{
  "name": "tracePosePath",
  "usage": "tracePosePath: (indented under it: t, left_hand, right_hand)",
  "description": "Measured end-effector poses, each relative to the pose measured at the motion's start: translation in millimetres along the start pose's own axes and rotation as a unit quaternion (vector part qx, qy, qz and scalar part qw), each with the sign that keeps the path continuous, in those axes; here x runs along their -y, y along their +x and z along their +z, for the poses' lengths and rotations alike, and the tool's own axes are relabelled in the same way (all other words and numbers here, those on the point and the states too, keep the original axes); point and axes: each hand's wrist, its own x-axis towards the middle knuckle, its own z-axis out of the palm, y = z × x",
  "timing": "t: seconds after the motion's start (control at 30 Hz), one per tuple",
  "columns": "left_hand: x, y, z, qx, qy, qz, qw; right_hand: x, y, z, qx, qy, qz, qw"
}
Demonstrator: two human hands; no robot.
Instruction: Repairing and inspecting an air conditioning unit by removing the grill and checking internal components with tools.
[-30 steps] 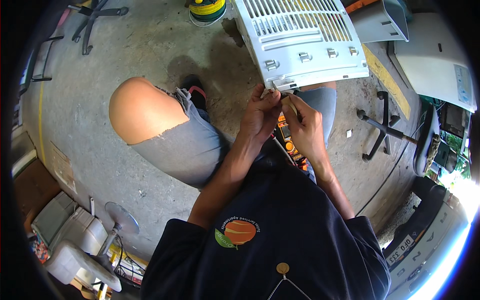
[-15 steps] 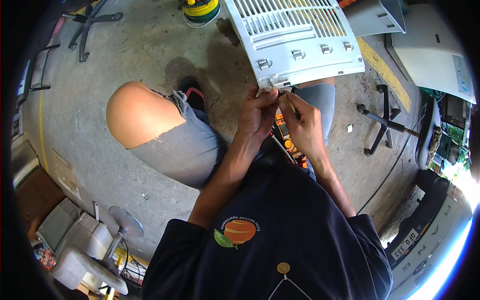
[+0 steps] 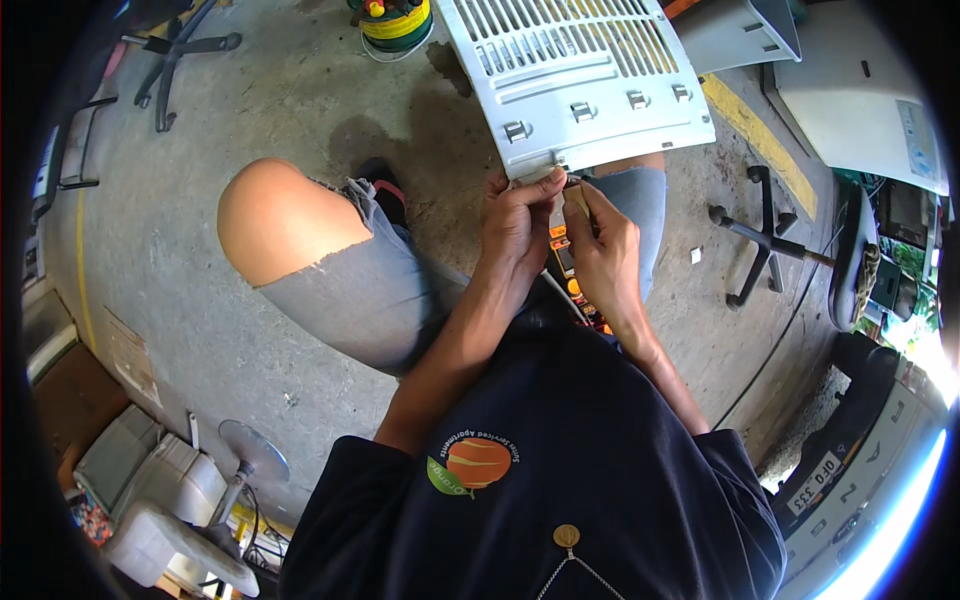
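A white slotted metal panel (image 3: 600, 110) with several small clips rises from over my knees at the top. My left hand (image 3: 515, 225) is closed on its near corner and a small fitting there, thumb on top. Just right of it my right hand (image 3: 605, 250) pinches a small tan object (image 3: 578, 200) against that corner; what lies under the fingertips is too small to make out. An orange-and-black tool, apparently a meter (image 3: 570, 285), lies between my legs below the hands, partly hidden by them.
A green-and-yellow round container (image 3: 390, 30) stands beyond the panel. Chair bases (image 3: 760, 240) are at right and upper left. A white appliance (image 3: 850, 110) and a car (image 3: 850, 480) line the right, with a cable on the floor. Boxes (image 3: 150, 470) and a metal stand (image 3: 255, 450) occupy the lower left.
The panel has shifted a little to the left, and my two hands have moved slightly with its near corner, keeping their closed hold.
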Motion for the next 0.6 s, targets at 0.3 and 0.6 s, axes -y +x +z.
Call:
tracePosePath:
  t: [0.3, 0.6]
  left_hand:
    - [2, -3, -9, 0.018, 0.007, 0.015, 1.0]
    - [-1, 3, -34, 0.129, -0.078, -0.022, 0.988]
  right_hand:
    - [-5, -3, 1, -0.025, 0.02, -0.029, 0.999]
    - [1, -1, -2, 0.045, -0.013, -0.021, 0.999]
